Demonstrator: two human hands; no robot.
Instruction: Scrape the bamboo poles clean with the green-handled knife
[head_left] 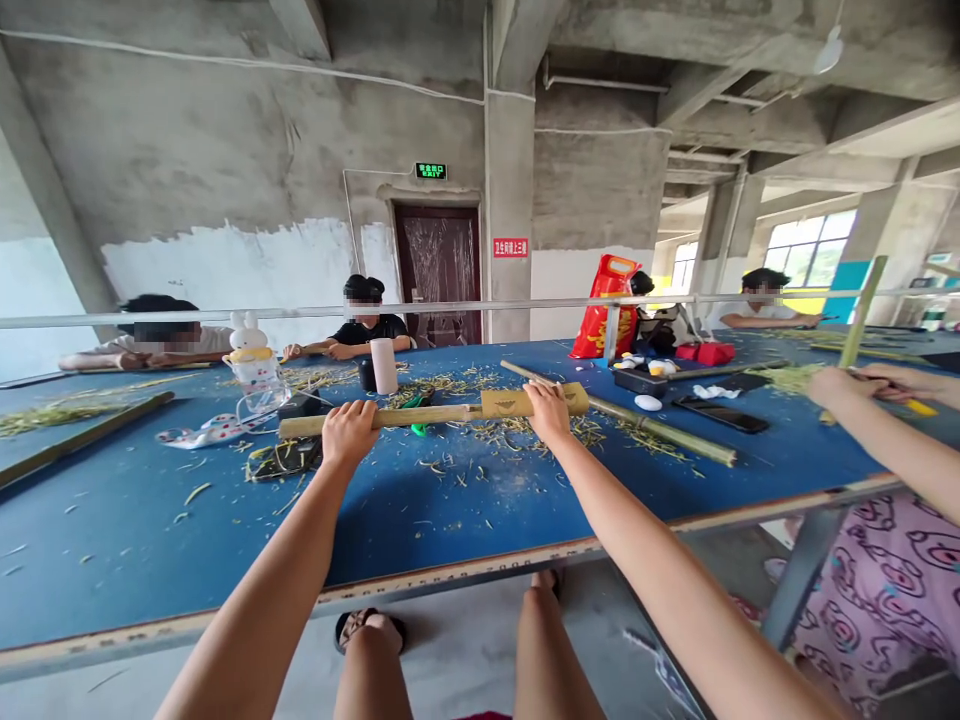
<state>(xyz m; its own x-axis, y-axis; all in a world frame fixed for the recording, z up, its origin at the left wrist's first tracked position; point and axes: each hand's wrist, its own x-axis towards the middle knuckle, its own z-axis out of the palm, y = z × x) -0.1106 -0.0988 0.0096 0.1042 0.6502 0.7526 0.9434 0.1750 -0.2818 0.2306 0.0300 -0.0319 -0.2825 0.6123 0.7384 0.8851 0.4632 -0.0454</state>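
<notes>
My left hand (pixel 349 432) is closed around a peeled bamboo pole (pixel 420 414), held level above the table. Toward the pole's right end, my right hand (pixel 549 408) grips a tan sheet with dark printed marks (pixel 504 403), which looks like sandpaper, folded about the pole. How far the sheet goes round underneath is hidden. A longer bamboo pole (pixel 667 434) lies behind and to the right. Beneath the held pole are a green-handled tool (pixel 418 429), partly hidden, and scattered bamboo shavings (pixel 484 466).
The blue table (pixel 450 530) bears a pink cup (pixel 383 366), a rabbit-topped bottle (pixel 255 365), a phone (pixel 724 413), a black tray (pixel 641 382) and a red bag (pixel 604 310). A co-worker's hands (pixel 847 388) hold bamboo at right. Other people sit across the table.
</notes>
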